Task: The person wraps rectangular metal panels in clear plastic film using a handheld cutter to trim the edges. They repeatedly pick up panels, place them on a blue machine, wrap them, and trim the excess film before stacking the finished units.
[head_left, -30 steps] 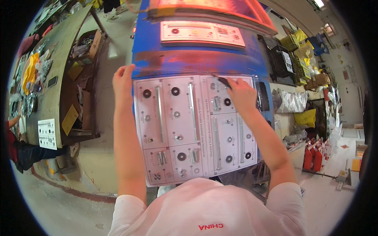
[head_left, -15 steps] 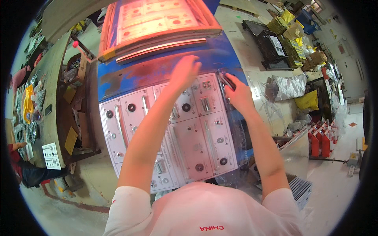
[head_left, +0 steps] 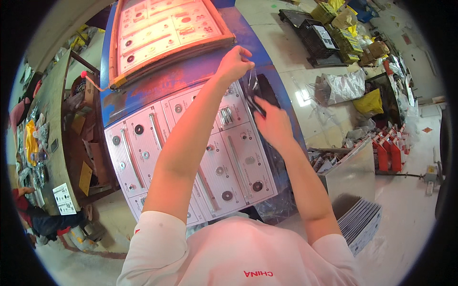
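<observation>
Beneath my arms lies a large white printed card sheet (head_left: 217, 171), with metal rods, black rings and small fittings sitting under what looks like clear film. My left hand (head_left: 234, 64) is raised past the sheet's far right corner, its fingers bent together around a strip of clear plastic film (head_left: 252, 82). Close below it, my right hand (head_left: 275, 125) grips a slim dark-handled tool (head_left: 256, 106) at the sheet's right edge. The tool's tip is hard to make out against the film and the dark gap there.
Beyond the sheet, a wooden frame (head_left: 167, 57) glows red over another card sheet on the blue machine bed (head_left: 257, 40). Loose film hangs along the bed's right side. A workbench (head_left: 62, 138) stands left; a metal bin (head_left: 353, 171) and stacked cards (head_left: 360, 224) are at right.
My left hand has moved right to the sheet's far corner and now has film in its fingers. My right hand has come slightly nearer with the tool. The whole view has shifted.
</observation>
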Available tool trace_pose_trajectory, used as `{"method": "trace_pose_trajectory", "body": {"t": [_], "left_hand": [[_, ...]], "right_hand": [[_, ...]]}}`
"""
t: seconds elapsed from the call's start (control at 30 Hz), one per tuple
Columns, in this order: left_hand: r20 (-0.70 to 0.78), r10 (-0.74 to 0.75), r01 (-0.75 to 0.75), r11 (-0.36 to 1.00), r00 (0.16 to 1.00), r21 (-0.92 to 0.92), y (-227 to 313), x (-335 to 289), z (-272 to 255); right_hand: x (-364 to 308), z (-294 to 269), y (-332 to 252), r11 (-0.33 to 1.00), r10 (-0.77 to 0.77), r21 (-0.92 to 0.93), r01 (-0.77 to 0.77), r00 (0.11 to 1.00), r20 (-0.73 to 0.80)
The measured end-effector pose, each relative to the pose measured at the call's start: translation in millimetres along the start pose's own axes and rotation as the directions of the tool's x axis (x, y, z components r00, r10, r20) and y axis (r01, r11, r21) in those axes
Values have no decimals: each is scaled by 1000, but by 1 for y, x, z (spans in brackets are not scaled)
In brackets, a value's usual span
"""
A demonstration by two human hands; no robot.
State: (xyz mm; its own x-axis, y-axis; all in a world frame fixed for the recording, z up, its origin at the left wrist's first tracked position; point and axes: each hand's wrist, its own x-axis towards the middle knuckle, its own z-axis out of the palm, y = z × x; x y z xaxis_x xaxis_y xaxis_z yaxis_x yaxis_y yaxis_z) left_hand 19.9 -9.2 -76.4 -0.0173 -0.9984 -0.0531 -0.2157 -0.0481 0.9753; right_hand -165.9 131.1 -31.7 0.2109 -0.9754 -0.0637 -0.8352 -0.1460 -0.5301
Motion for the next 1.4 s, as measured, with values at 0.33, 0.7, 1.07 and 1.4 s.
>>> {"method": "trace_pose_trajectory", "body": {"t": [0.33, 0.7, 1.07, 1.4], "left_hand": [[-34, 906, -815, 395, 422, 423, 211, -83, 95], [-382, 79, 182, 780, 921, 599, 22, -247, -68], [-431, 258, 243, 538, 864, 808, -73, -340, -115], [-455, 403, 126, 623, 794, 772, -72, -350, -125]], "right_hand": [[-285, -96, 19, 948, 291, -283, -144, 748, 596], [-180, -24, -16, 817, 43, 460, -347, 833, 551], [13, 157, -198, 960, -276, 38, 278, 960, -53], [-83, 98, -197, 962, -206, -131, 240, 951, 232]]}}
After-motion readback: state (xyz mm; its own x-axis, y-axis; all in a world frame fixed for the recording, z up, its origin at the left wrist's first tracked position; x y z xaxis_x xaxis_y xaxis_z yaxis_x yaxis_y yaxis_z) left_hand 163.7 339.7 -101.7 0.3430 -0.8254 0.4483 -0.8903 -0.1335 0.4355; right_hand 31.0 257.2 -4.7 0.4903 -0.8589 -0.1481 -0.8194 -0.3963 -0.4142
